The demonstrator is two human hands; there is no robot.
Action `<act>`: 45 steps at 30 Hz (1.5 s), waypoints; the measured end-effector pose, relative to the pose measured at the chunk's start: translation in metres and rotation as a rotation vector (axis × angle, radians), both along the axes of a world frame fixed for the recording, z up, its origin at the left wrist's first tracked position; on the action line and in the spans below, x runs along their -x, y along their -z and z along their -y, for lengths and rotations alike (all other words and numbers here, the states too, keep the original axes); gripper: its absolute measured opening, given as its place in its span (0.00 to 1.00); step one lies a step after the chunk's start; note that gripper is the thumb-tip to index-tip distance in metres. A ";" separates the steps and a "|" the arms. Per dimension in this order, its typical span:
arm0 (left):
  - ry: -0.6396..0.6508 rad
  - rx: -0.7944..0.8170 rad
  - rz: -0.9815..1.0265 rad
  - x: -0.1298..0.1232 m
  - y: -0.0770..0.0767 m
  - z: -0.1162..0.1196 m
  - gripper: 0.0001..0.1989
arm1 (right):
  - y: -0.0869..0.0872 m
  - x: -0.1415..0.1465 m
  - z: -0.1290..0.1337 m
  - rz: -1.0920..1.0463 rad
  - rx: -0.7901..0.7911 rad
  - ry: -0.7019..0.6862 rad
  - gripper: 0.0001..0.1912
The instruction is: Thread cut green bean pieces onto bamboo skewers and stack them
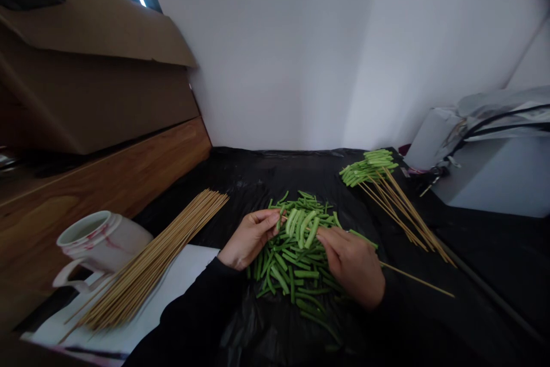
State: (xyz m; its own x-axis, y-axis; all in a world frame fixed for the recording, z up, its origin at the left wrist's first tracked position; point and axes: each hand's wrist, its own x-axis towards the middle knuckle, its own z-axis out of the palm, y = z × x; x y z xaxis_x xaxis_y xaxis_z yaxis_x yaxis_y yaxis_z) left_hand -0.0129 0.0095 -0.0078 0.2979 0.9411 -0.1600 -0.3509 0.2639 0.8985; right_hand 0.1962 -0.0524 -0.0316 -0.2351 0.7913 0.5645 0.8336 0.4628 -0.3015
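Cut green bean pieces (pixel 296 272) lie in a loose pile on black plastic sheeting (pixel 249 172). Above the pile, my right hand (pixel 354 264) is closed round a thin wooden skewer (pixel 419 280), whose long bare end sticks out to the right. Several pale green pieces (pixel 302 227) sit side by side on the skewer between my hands. My left hand (pixel 253 235) pinches a green bean piece (pixel 281 217) at the skewer's left tip. Filled skewers (pixel 369 166) are stacked at the back right, their bare sticks pointing toward the front right.
A bundle of bare skewers (pixel 158 261) rests on white paper (pixel 172 304) at the left, beside a white and pink mug (pixel 101 241). A cardboard box (pixel 98 86) stands at the back left, a grey-white container (pixel 494 172) at the right. A pale wall rises behind.
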 end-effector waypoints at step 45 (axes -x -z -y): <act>0.028 0.008 -0.119 -0.001 0.005 0.002 0.13 | 0.005 0.003 0.001 -0.033 0.083 -0.037 0.13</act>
State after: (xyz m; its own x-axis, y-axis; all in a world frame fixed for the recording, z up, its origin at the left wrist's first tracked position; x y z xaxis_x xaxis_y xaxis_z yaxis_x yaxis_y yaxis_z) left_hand -0.0118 0.0078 -0.0131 0.3024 0.9312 -0.2033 -0.2345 0.2795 0.9311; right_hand 0.1928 -0.0536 -0.0368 -0.2472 0.8270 0.5049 0.8054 0.4651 -0.3674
